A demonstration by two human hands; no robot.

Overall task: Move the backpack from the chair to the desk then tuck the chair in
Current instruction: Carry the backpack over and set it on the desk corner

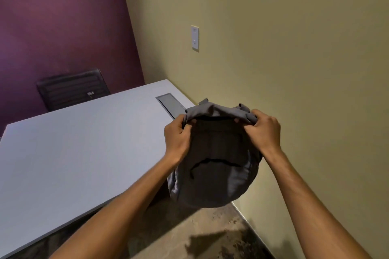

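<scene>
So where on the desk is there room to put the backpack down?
Nearly the whole white rectangular desk top is bare, from its near edge back to the black mesh chair at the far side. The only thing on it is the grey cable hatch by the beige wall. The left hand and right hand hold the grey fabric backpack over the desk's right end.

No text, number or brand can be read anywhere in view. The white wall plate (195,38), up and a little left of the hands, carries faint markings too small to make out. The dark chair (72,88), far to the left beyond the left hand, bears a small pale tag (90,94) on its backrest, but it is too blurred to read.
</scene>
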